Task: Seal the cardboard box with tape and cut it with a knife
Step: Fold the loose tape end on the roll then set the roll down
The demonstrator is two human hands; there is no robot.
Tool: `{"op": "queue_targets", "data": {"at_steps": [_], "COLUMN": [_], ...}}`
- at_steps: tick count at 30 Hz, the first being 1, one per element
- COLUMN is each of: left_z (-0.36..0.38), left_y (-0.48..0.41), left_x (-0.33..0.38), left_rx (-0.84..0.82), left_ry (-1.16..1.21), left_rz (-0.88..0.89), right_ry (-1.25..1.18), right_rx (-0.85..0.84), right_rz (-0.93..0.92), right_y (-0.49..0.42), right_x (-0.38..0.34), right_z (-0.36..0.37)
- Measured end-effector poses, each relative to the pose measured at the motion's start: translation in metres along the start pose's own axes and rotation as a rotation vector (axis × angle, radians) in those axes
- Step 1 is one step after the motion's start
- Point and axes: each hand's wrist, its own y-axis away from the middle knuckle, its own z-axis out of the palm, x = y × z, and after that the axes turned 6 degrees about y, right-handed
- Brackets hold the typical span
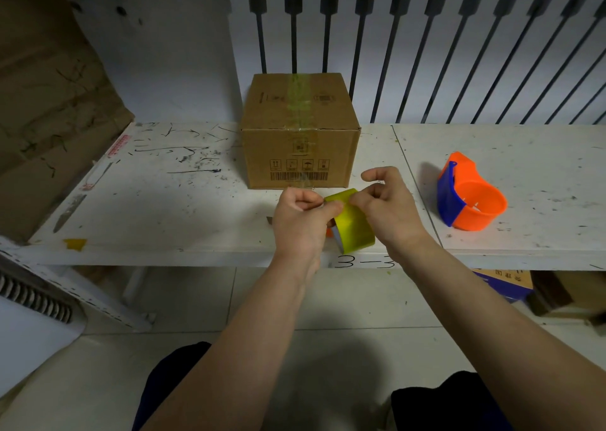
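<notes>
Mid-frame, both hands grasp the yellow tape roll [355, 225] above the tabletop [183, 201]: left hand [303, 220] pinching its top edge, right hand [390, 206] apparently picking there too. Box [300, 135] sits behind, upper centre.

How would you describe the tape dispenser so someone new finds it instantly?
Start at the cardboard box standing at the back of the white table, then look to its right, past the seam between the two tabletops. The dispenser sits there alone, untouched by either hand. It is the only orange and blue thing on the table: an open orange ring with a blue side piece.
</notes>
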Motion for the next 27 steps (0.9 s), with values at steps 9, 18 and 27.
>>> {"op": "queue_targets", "data": {"at_steps": [9, 18, 27], "left_z": [0.029, 0.088, 0.122], "left_y": [0.0, -0.013, -0.028], "left_x": [-0.012, -0.039, -0.058], "left_rx": [-0.092, -0.203, -0.263], "left_ry": [0.136, -0.147, -0.413], "left_rz": [-0.083, -0.014, 0.074], "right_ry": [0.027, 0.483, 0.719], "right_rx": [-0.029, 0.252, 0.523], "right_rz": [-0.108, -0.251, -0.113], "right_y": [-0.005, -0.037, -0.077], "right_x": [0.007, 0.022, 0.068], "right_z": [-0.023, -0.093, -0.171]}}
